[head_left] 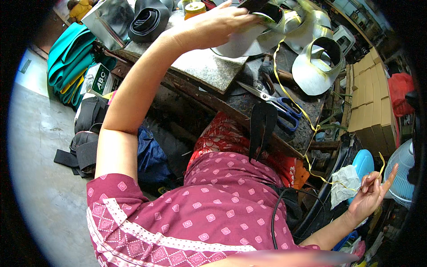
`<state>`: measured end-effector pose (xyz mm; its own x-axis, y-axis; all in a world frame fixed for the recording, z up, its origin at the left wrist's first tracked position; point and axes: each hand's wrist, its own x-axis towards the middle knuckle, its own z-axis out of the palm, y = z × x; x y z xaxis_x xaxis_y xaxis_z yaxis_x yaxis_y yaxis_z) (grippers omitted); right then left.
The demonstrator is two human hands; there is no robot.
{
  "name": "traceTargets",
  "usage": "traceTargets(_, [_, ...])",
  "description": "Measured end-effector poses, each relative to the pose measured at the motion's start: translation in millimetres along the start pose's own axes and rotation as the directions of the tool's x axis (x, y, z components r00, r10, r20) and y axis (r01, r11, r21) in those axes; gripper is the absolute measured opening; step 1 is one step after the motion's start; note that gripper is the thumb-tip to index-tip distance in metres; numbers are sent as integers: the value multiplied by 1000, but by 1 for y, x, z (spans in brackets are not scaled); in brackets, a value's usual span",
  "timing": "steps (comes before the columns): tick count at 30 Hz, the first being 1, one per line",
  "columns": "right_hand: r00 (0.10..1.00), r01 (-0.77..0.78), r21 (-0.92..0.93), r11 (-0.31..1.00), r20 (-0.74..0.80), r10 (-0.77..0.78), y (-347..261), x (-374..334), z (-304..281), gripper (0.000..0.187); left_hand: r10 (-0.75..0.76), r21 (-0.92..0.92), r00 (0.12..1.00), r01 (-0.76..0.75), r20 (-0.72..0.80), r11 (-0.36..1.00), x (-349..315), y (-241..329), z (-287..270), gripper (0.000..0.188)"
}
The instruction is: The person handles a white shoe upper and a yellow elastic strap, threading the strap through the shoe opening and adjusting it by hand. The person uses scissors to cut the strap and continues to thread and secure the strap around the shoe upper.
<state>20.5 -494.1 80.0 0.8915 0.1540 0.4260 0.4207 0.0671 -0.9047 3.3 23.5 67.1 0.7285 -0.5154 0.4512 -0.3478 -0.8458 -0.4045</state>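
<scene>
My left hand (pixel 218 24) reaches over the far side of the workbench, its fingers at a curved white piece with dark lining (pixel 271 15) that looks like a sandal upper. Similar pieces cluster beside it, one of them blurred by motion. Another white upper (pixel 313 73) lies at the bench's right side. A thin yellow string (pixel 284 86) runs from the cluster, over the bench edge, to my right hand (pixel 369 193). That hand, low on the right, pinches the string with its index finger stretched out. Blue-handled scissors (pixel 278 104) lie under the string's path.
The worn workbench (pixel 209 73) carries a roll of black material (pixel 149 20) and a yellow-lidded jar (pixel 194 9). A black sole-shaped piece (pixel 262 127) overhangs its front edge. Folded teal sheets (pixel 69 55) stand left. On the right are cardboard boxes (pixel 371 93) and a fan (pixel 402 171).
</scene>
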Motion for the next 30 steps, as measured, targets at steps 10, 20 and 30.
traceTargets(10, [1000, 25, 24, 999, -7, -24, 1, -1, 7, 60, -245, -271, 948, 294, 201, 917, -27, -27, 43, 39])
traceTargets(20, [1000, 13, 29, 999, -10, -13, 3, -1, 4, 62, -530, -104, 843, 538, 94, 837, -60, -11, 48, 61])
traceTargets(30, [1000, -23, 33, 999, 13, 22, 4, 4, 22, 68, -762, -25, 647, 762, 19, 647, -27, 30, 15, 95])
